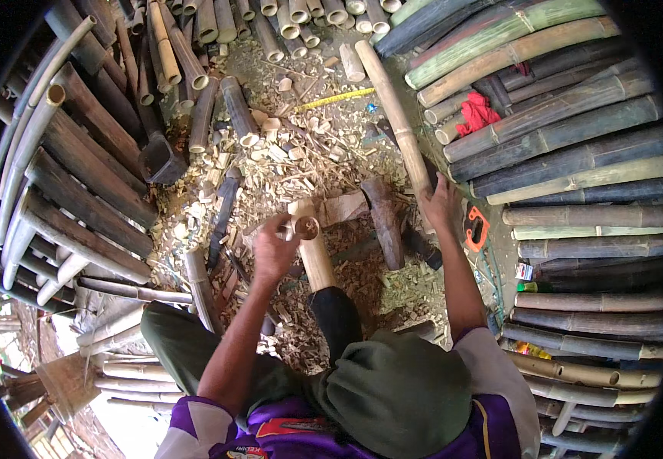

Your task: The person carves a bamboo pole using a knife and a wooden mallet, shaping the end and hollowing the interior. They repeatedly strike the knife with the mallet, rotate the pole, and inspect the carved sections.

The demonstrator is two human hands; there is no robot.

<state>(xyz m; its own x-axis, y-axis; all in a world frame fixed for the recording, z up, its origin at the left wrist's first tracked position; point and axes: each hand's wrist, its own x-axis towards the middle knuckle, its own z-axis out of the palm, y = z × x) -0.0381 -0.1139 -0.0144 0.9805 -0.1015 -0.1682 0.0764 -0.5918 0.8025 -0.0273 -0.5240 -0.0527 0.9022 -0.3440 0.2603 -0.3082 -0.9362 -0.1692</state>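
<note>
The thumb and fingers of my left hand [272,249] close on the edge of a small round bamboo piece [307,227], whose brown open end faces up. Just below it lies a peeled pale bamboo length [317,264], its near end against a dark, sleeve-like form [335,315]. Over on the right, my right hand [440,205] grips the near part of a long pale bamboo pole [396,115] that slants away to the far side; the pole partly hides its fingers. A brown wooden block [382,222] sits between the two hands.
Wood chips [301,164] cover the ground ahead. Dark bamboo poles [86,164] are stacked at left, and more poles [568,145] at right, with a red cloth [478,113] on them. An orange-handled saw [476,229] and a yellow tape measure [335,99] lie on the ground.
</note>
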